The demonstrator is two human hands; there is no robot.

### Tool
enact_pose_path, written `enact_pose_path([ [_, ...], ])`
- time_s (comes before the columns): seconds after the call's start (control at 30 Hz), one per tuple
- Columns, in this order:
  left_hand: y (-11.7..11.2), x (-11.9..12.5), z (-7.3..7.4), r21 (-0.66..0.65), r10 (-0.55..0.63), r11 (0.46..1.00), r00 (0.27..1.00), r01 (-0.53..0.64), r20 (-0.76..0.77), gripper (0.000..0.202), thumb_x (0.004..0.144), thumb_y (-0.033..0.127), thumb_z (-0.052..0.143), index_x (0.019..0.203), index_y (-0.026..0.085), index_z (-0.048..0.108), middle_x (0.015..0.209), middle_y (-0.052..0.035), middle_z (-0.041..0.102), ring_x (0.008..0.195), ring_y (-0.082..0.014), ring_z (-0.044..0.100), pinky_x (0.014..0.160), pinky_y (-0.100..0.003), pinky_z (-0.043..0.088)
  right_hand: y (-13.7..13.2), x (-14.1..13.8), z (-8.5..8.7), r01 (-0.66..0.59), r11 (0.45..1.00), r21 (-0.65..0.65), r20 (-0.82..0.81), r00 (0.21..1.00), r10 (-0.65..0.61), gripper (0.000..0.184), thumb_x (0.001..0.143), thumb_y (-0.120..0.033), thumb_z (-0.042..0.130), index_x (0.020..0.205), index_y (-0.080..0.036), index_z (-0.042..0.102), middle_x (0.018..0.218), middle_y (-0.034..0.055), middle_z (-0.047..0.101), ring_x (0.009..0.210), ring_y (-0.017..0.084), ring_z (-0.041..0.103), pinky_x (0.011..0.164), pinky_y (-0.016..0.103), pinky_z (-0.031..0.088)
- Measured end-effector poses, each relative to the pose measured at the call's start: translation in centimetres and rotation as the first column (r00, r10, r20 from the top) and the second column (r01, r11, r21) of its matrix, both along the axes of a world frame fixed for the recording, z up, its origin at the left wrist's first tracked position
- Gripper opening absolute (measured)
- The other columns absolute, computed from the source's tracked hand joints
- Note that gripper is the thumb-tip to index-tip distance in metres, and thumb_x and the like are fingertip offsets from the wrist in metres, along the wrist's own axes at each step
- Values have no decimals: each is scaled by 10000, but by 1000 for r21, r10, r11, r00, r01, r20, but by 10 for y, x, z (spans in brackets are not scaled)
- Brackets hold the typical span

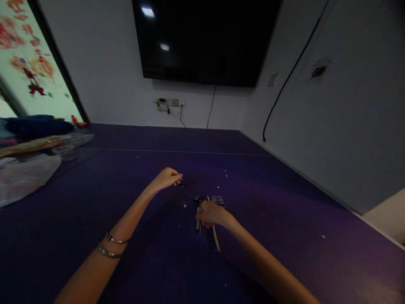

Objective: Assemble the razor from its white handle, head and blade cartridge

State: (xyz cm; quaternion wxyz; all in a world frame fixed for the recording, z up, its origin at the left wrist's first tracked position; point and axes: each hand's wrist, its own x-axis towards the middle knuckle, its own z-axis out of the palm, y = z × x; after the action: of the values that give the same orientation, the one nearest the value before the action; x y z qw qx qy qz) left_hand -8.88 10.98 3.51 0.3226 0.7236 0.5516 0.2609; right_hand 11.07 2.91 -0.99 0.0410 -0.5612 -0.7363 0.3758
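My left hand [167, 177] reaches forward over the dark purple floor [284, 228], fingers pinched on a small dark object [182, 185] that I cannot make out. Two metal bangles [110, 245] circle that forearm. My right hand [210, 213] is closed around a black-handled tool [198, 226] and a pale curved stick or cable [217, 241] lying on the floor. A small clear ridged piece [218, 199] sits just beyond the right hand's knuckles.
A large black screen [205, 40] hangs on the far wall above a socket strip [172, 102] with cables. Crumpled plastic sheeting and cloth [28, 169] lie at the left. A grey wall [348, 126] borders the right. White specks dot the floor.
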Motion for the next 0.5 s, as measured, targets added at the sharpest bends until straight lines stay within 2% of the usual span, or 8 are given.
enact_pose_path([
  [0.07, 7, -4, -10, 120, -28, 992, 987, 47, -157, 284, 787, 324, 491, 775, 117, 685, 741, -77, 704, 666, -165, 640, 609, -235, 447, -1, 2, 3, 3, 1000, 6, -6, 1000, -3, 263, 686, -181, 503, 426, -173, 463, 376, -14, 494, 343, 95, 492, 346, 175, 388],
  [0.13, 13, -7, -21, 259, 11, 962, 936, 87, -353, 240, 791, 277, 498, 822, 145, 695, 806, -72, 707, 742, -177, 645, 672, -247, 446, -2, 6, 9, 5, 999, 43, -22, 1000, -5, 278, 714, -204, 491, 438, -171, 473, 387, -10, 506, 342, 89, 488, 350, 172, 383],
  [0.17, 14, -9, -27, 290, 32, 953, 919, 91, -394, 224, 791, 251, 504, 852, 148, 693, 840, -79, 703, 783, -189, 642, 698, -257, 445, -3, 9, 12, 8, 997, 74, -33, 999, -6, 291, 730, -221, 485, 443, -169, 482, 390, -9, 509, 341, 86, 486, 356, 171, 382],
  [0.27, 18, -11, -45, 347, 67, 932, 893, 102, -444, 231, 796, 221, 526, 958, 141, 670, 980, -113, 664, 935, -234, 600, 790, -310, 434, -2, 24, 24, 46, 989, 137, -60, 997, -38, 342, 770, -273, 470, 449, -161, 505, 378, -7, 500, 335, 82, 478, 371, 176, 381],
  [0.33, 20, -11, -56, 380, 71, 916, 881, 128, -467, 240, 815, 207, 516, 1002, 142, 653, 1030, -118, 636, 990, -242, 565, 855, -343, 413, -1, 35, 30, 87, 989, 118, -70, 994, -80, 349, 781, -288, 465, 460, -158, 514, 372, -9, 494, 328, 81, 468, 365, 180, 371],
  [0.5, 25, -7, -80, 435, 59, 879, 861, 195, -505, 229, 841, 186, 506, 1017, 160, 650, 1022, -97, 626, 981, -219, 532, 944, -370, 354, 4, 66, 36, 173, 976, 133, -101, 982, -160, 324, 782, -303, 484, 499, -155, 534, 373, -18, 482, 319, 80, 443, 336, 179, 323],
])
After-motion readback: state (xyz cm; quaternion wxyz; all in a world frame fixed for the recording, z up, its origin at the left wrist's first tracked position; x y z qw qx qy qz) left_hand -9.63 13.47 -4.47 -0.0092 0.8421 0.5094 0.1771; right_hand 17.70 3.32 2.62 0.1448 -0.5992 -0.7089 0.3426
